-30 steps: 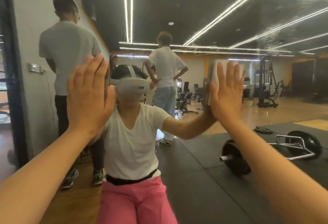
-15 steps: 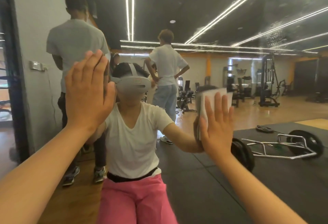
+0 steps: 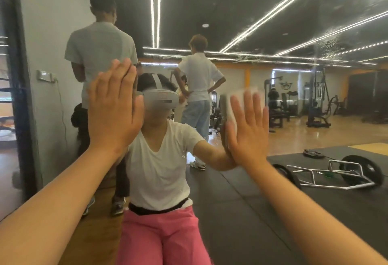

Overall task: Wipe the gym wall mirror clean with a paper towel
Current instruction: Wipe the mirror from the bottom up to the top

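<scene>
The wall mirror (image 3: 273,23) fills nearly the whole view and shows smears near its top right. My right hand (image 3: 247,126) lies flat with straight fingers, pressing a folded white paper towel (image 3: 237,101) against the glass at mid-height, right of centre. Most of the towel is hidden behind the palm; its top edge and left side show. My left hand (image 3: 114,107) is flat on the mirror to the left, fingers straight and together, with nothing under it. My own reflection sits between the two hands.
The mirror's dark frame edge (image 3: 23,96) runs down the far left. Reflected in the glass are two standing people (image 3: 100,54) behind me, a trap bar with plates (image 3: 336,172) on black floor mats, and gym machines (image 3: 319,101) at the back.
My right hand slid the towel down and left across the glass, then came back up a little. My left hand stayed planted on the mirror.
</scene>
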